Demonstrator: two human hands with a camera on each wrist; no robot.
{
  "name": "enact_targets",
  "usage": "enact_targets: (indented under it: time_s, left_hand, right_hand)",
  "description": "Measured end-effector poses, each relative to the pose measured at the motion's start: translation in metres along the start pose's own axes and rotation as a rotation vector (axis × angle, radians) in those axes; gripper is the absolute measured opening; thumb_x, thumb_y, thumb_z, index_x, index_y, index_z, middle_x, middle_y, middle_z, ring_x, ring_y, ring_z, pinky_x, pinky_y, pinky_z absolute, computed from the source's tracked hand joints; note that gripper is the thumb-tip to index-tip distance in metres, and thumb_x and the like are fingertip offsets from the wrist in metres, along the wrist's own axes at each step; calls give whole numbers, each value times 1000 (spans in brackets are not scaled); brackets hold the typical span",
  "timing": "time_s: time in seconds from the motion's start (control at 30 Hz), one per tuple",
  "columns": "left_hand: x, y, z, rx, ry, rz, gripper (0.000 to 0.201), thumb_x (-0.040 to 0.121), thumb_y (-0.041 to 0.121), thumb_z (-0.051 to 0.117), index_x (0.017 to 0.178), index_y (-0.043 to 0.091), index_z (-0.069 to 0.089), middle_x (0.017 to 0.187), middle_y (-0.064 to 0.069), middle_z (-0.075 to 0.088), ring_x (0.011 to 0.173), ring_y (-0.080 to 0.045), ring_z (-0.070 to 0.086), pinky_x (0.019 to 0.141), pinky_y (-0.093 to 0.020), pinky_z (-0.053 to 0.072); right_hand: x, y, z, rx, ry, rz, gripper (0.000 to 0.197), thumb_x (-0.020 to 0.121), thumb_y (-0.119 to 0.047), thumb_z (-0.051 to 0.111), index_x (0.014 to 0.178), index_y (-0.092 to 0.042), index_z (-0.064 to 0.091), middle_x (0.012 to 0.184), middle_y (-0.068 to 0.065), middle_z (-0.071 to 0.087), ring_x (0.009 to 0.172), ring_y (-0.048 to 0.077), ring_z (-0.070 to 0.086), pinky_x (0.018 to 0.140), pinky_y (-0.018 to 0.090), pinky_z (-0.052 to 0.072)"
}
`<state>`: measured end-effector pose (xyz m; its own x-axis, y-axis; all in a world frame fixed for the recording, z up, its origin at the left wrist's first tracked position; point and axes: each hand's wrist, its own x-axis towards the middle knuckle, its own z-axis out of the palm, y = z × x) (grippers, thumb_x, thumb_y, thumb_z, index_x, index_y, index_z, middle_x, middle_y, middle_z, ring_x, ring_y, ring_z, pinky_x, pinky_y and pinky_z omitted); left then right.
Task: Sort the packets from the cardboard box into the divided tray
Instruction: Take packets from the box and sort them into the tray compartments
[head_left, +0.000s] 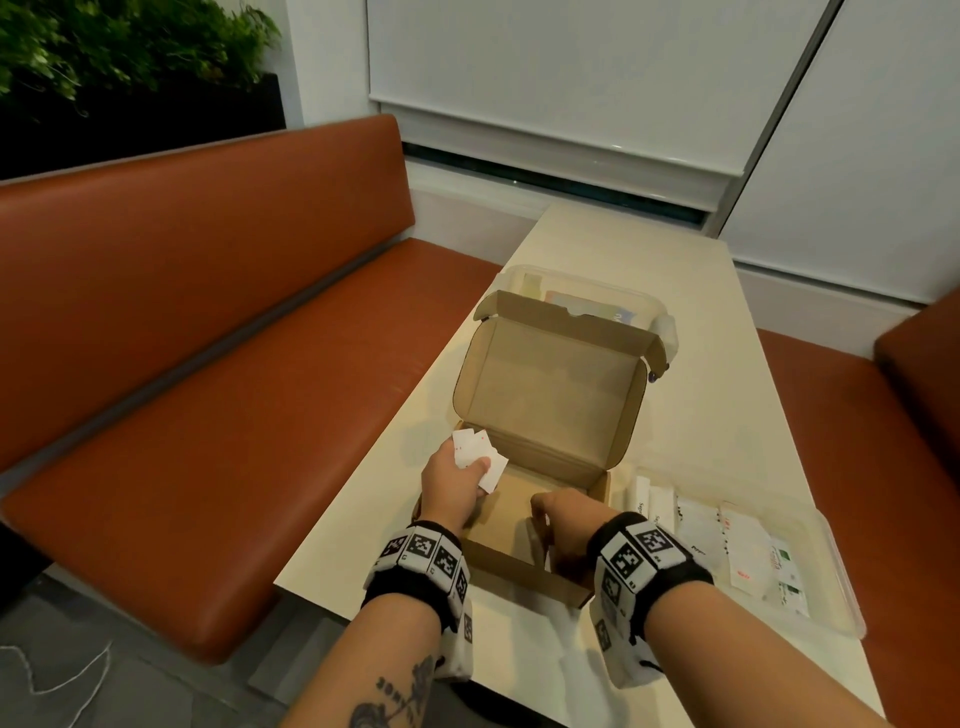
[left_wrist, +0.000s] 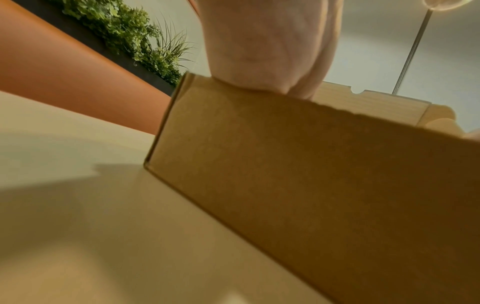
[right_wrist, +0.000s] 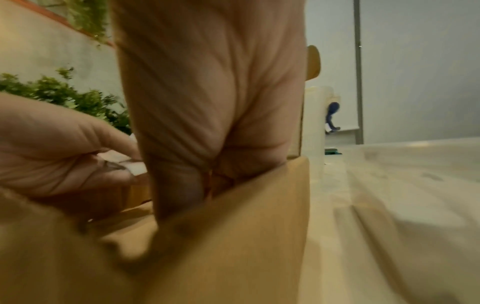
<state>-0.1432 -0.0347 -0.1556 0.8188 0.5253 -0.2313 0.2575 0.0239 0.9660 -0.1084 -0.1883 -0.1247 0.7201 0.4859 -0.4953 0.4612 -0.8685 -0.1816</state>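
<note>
The open cardboard box (head_left: 550, 395) stands mid-table with its lid tilted up and back. My left hand (head_left: 480, 465) hovers over the box's left wall and grips a small bunch of white packets (head_left: 470, 444); these packets (right_wrist: 135, 166) also show in the right wrist view. My right hand (head_left: 550, 512) reaches down into the near part of the box, and its fingertips are hidden behind the box wall (right_wrist: 246, 226). The clear divided tray (head_left: 841, 571) lies to the right of the box and holds rows of white packets (head_left: 701, 530).
A second clear lidded container (head_left: 660, 322) sits behind the box lid. An orange bench (head_left: 234, 364) runs along the table's left side and another bench seat (head_left: 831, 395) lies to the right. The table's near edge (head_left: 332, 603) is close to my left wrist.
</note>
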Motion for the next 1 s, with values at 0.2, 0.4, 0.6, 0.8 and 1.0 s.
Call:
enact_targets:
  time_s: [0.2,0.4,0.6,0.8,1.0]
  left_hand:
    - [-12,12,8,-105,5,43,43,89,5,61,131,11,51,123,-13,59,109,-28,58,84,-42,57]
    - [-34,42,43,-203,-115,187,59,88,-3,58,135,28,39,126,-5,53,107,-21,59,76,-37,59]
    - [-61,62,93,-119,-373,302,39,92,-2,50,92,36,59,124,0,50,96,-18,61,69,-31,59]
    - [-77,56,153,-16,-485,212,30,96,4,47,86,25,67,105,1,61,95,-20,63,72,-28,59]
    - [-94,47,197,11,-573,124,25,96,4,47,96,17,69,115,-9,62,96,-30,66,86,-45,56]
  right_hand:
    - [-9,16,-28,476,204,3,6,82,-15,71,85,-12,67,82,-1,65,71,10,61,62,17,50]
    - [-43,46,-62,902,430,2,10,83,-7,69,89,2,68,76,9,66,57,12,58,51,16,51]
    - [-81,89,-61,1057,576,70,7,86,-6,66,89,0,69,78,9,68,66,15,61,54,20,54]
    - [-119,139,-40,1287,761,169,3,88,-3,62,86,0,63,76,13,63,61,16,62,57,23,57]
    - [-131,174,-12,1522,818,217,7,90,0,57,84,0,59,78,11,55,69,20,60,65,28,60]
